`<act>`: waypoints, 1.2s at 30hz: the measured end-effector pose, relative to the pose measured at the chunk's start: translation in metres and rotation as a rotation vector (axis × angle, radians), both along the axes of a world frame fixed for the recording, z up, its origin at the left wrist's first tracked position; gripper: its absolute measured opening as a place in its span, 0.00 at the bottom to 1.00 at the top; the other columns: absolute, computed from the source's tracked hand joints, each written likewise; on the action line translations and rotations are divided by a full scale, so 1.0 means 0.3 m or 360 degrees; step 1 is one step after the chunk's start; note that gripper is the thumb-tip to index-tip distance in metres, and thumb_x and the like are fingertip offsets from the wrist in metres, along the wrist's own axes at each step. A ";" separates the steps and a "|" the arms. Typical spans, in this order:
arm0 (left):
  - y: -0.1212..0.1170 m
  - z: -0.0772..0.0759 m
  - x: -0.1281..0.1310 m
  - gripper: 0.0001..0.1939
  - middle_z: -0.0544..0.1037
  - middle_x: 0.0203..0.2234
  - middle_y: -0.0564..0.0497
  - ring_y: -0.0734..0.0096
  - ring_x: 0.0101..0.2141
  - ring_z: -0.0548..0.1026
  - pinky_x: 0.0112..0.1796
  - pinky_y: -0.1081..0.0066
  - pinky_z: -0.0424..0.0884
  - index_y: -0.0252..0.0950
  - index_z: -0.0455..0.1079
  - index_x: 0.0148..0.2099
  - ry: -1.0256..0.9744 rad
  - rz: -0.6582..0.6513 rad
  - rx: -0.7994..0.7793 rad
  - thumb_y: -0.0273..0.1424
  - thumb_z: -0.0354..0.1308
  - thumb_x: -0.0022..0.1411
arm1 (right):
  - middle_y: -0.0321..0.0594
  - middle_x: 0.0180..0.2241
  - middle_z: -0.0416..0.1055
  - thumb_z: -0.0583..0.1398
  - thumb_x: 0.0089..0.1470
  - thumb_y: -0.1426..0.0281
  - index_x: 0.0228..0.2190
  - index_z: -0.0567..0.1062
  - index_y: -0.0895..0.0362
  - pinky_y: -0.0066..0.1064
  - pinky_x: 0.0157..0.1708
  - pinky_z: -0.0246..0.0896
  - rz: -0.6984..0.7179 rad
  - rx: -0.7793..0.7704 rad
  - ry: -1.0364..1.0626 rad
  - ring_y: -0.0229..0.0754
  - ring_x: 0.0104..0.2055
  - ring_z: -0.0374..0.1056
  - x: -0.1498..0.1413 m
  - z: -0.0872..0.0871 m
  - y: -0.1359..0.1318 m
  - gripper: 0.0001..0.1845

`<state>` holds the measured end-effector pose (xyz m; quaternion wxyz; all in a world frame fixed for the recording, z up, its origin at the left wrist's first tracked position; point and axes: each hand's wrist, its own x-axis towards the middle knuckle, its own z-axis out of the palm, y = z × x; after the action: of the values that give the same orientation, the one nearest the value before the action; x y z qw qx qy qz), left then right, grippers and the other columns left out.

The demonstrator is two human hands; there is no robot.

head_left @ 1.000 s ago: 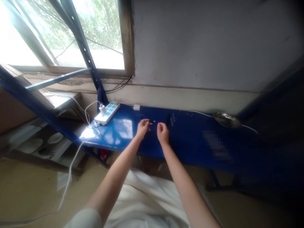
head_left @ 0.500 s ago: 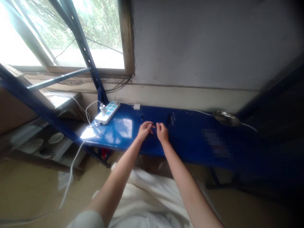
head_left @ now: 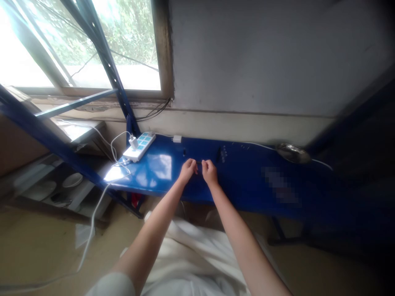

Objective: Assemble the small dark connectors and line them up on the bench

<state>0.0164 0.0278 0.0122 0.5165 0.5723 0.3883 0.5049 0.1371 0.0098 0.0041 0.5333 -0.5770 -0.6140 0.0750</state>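
My left hand [head_left: 187, 170] and my right hand [head_left: 210, 171] face each other just above the blue table [head_left: 240, 185]. Pinched between their fingertips is a small dark slim piece [head_left: 199, 162], mostly hidden by the fingers; its kind cannot be made out. Just beyond my left hand, a short dark piece [head_left: 184, 152] stands or lies on the tabletop. To the right of my right hand lies a cluster of small clear pieces [head_left: 224, 154], next to a dark strip [head_left: 219, 154].
A white power strip [head_left: 140, 147] with a plug in it sits at the table's left end. Near the wall are a white adapter [head_left: 177, 139], several tiny bits [head_left: 245, 146] and a shiny metal bowl [head_left: 292, 153] by a white cable. Blue rack posts [head_left: 108, 61] rise at left.
My hands have come closer together. The dark piece, earlier sticking out of my left fingers with a light tip, now spans the gap to my right fingertips.
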 end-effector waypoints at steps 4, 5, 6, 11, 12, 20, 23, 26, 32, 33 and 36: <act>-0.006 0.006 0.005 0.19 0.66 0.17 0.56 0.82 0.15 0.64 0.20 0.78 0.61 0.34 0.58 0.25 0.0036 0.0055 -0.0039 0.45 0.48 0.58 | 0.37 0.21 0.64 0.45 0.56 0.57 0.22 0.62 0.54 0.28 0.28 0.54 0.0024 0.0015 -0.0024 0.38 0.24 0.59 0.000 -0.004 0.000 0.18; -0.006 0.008 0.006 0.19 0.65 0.16 0.56 0.82 0.15 0.64 0.20 0.78 0.61 0.35 0.58 0.25 0.0039 0.0070 -0.0056 0.45 0.48 0.58 | 0.37 0.21 0.64 0.45 0.56 0.57 0.22 0.62 0.54 0.28 0.28 0.54 0.0036 0.0018 -0.0027 0.37 0.24 0.59 0.000 -0.004 0.000 0.18; -0.007 0.009 0.007 0.20 0.65 0.16 0.56 0.81 0.15 0.63 0.20 0.78 0.61 0.35 0.58 0.25 0.0038 0.0086 -0.0072 0.46 0.48 0.58 | 0.37 0.21 0.64 0.45 0.56 0.57 0.22 0.62 0.54 0.28 0.27 0.54 0.0047 0.0019 -0.0027 0.37 0.23 0.59 0.000 -0.004 0.000 0.18; -0.006 0.015 0.004 0.21 0.63 0.14 0.57 0.80 0.13 0.62 0.18 0.77 0.59 0.34 0.59 0.23 -0.0020 0.0109 -0.0093 0.47 0.48 0.57 | 0.38 0.22 0.65 0.45 0.57 0.58 0.24 0.62 0.55 0.28 0.28 0.55 0.0104 0.0013 -0.0001 0.38 0.24 0.60 -0.001 0.000 -0.002 0.17; -0.005 0.016 0.003 0.22 0.62 0.14 0.57 0.81 0.13 0.62 0.18 0.77 0.59 0.34 0.59 0.23 -0.0032 0.0112 -0.0094 0.48 0.48 0.56 | 0.38 0.22 0.65 0.45 0.56 0.58 0.24 0.63 0.55 0.28 0.28 0.56 0.0115 0.0016 0.0006 0.38 0.25 0.61 -0.001 -0.001 -0.001 0.17; 0.010 0.004 -0.001 0.21 0.65 0.15 0.57 0.82 0.13 0.62 0.20 0.78 0.59 0.34 0.59 0.24 -0.0179 0.0293 -0.0145 0.48 0.49 0.56 | 0.44 0.32 0.69 0.46 0.57 0.59 0.34 0.65 0.57 0.32 0.36 0.62 0.0245 0.0040 0.0153 0.40 0.33 0.67 -0.001 -0.018 0.011 0.16; 0.011 0.004 0.000 0.20 0.66 0.17 0.57 0.83 0.14 0.62 0.20 0.78 0.59 0.34 0.59 0.26 -0.0198 0.0321 -0.0121 0.47 0.50 0.56 | 0.47 0.37 0.70 0.48 0.56 0.59 0.38 0.66 0.57 0.34 0.38 0.64 0.0269 0.0012 0.0162 0.41 0.37 0.68 -0.003 -0.025 0.014 0.16; 0.007 0.009 0.000 0.19 0.66 0.17 0.57 0.84 0.14 0.62 0.20 0.79 0.58 0.34 0.60 0.27 -0.0169 0.0309 -0.0090 0.47 0.50 0.56 | 0.47 0.37 0.71 0.49 0.56 0.61 0.37 0.68 0.57 0.35 0.41 0.64 0.0282 -0.0001 0.0082 0.42 0.39 0.68 -0.003 -0.030 0.016 0.15; 0.007 0.002 0.000 0.17 0.68 0.18 0.57 0.84 0.14 0.63 0.20 0.79 0.58 0.33 0.64 0.34 -0.0205 0.0240 -0.0084 0.43 0.56 0.53 | 0.46 0.37 0.72 0.49 0.56 0.68 0.36 0.71 0.58 0.34 0.42 0.63 0.0251 0.0072 -0.0108 0.42 0.39 0.68 0.004 -0.033 0.022 0.13; 0.009 -0.001 -0.001 0.17 0.68 0.18 0.57 0.84 0.14 0.63 0.19 0.79 0.58 0.33 0.64 0.34 -0.0218 0.0253 -0.0081 0.43 0.57 0.52 | 0.46 0.36 0.71 0.49 0.56 0.68 0.36 0.71 0.58 0.34 0.42 0.63 0.0244 0.0084 -0.0144 0.42 0.39 0.67 0.005 -0.032 0.022 0.13; 0.015 -0.005 -0.003 0.16 0.67 0.17 0.57 0.84 0.14 0.62 0.18 0.80 0.58 0.33 0.61 0.32 -0.0279 0.0399 -0.0071 0.43 0.55 0.54 | 0.45 0.35 0.70 0.49 0.56 0.68 0.35 0.72 0.57 0.33 0.41 0.62 0.0178 0.0118 -0.0245 0.42 0.39 0.66 0.007 -0.027 0.018 0.13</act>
<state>0.0156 0.0324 0.0107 0.4938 0.4615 0.4213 0.6047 0.1393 0.0152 -0.0039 0.5004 -0.5259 -0.6868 0.0373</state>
